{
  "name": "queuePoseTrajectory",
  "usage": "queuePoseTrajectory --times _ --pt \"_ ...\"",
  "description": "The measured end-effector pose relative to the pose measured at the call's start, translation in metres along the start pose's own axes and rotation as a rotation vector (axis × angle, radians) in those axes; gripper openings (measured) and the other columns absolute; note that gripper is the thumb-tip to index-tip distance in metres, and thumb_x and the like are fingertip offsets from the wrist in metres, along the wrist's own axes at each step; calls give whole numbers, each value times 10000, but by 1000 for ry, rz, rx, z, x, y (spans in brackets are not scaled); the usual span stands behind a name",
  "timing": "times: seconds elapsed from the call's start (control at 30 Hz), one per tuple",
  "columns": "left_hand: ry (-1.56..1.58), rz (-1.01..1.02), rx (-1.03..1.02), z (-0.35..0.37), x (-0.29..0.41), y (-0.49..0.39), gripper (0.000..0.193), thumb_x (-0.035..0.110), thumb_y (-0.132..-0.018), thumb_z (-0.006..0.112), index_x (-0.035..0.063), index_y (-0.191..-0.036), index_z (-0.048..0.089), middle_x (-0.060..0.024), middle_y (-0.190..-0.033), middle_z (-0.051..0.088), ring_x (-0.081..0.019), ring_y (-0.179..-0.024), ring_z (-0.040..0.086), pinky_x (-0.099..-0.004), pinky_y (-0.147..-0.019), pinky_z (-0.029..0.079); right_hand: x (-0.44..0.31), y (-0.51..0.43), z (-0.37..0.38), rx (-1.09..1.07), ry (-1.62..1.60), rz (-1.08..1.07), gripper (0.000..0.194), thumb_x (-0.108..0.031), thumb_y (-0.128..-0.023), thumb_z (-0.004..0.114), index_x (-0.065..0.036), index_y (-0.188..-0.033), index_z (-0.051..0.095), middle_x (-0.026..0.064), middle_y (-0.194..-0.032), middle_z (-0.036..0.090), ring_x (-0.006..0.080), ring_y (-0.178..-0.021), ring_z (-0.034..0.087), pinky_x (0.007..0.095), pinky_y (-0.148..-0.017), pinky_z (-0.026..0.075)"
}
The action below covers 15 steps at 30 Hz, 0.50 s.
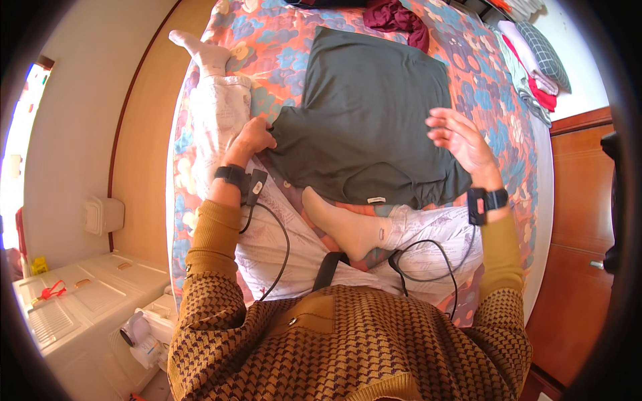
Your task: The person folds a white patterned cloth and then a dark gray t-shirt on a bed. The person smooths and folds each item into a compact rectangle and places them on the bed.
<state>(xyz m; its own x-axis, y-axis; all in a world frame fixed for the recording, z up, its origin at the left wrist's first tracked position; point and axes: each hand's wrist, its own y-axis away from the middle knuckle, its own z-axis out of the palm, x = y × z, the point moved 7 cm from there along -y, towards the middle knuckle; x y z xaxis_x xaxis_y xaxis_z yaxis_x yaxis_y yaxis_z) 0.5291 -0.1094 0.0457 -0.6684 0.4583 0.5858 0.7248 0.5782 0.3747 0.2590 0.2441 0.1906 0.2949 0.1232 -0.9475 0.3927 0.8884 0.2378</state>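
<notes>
A dark green T-shirt lies spread over a floral bedspread, its neckline and small white label toward me. With its fingertips, my left hand pinches the end of the shirt's left sleeve. My right hand is raised above the shirt's right side, fingers apart, holding nothing. Each wrist wears a black strap with a small device and a cable. My socked foot rests just below the shirt's collar, close to its edge.
A maroon cloth lies beyond the shirt's hem. Folded clothes and a checked cushion are piled at the far right. My other leg stretches along the bed's left side. Cables cross my lap. White storage boxes stand at the lower left.
</notes>
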Motion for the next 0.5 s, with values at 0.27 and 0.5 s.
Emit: queuePoseTrajectory --times 0.27,0.5 --pt "-68 611 -294 60 85 64 422 193 -707 787 -2 -1068 689 -131 -812 668 -237 -741 652 -361 -696 528 67 112 -124 486 -58 101 306 -206 -966 596 -31 -1217 612 62 -1027 685 162 -878 656 282 -749 507" --pt "-208 220 116 26 33 43 309 288 -762 790 17 -815 650 -166 -792 682 -359 -755 660 -435 -676 505 103 140 -179 682 346 224 211 -237 -912 683 -97 -1070 692 -32 -921 672 77 -784 588 209 -662 463"
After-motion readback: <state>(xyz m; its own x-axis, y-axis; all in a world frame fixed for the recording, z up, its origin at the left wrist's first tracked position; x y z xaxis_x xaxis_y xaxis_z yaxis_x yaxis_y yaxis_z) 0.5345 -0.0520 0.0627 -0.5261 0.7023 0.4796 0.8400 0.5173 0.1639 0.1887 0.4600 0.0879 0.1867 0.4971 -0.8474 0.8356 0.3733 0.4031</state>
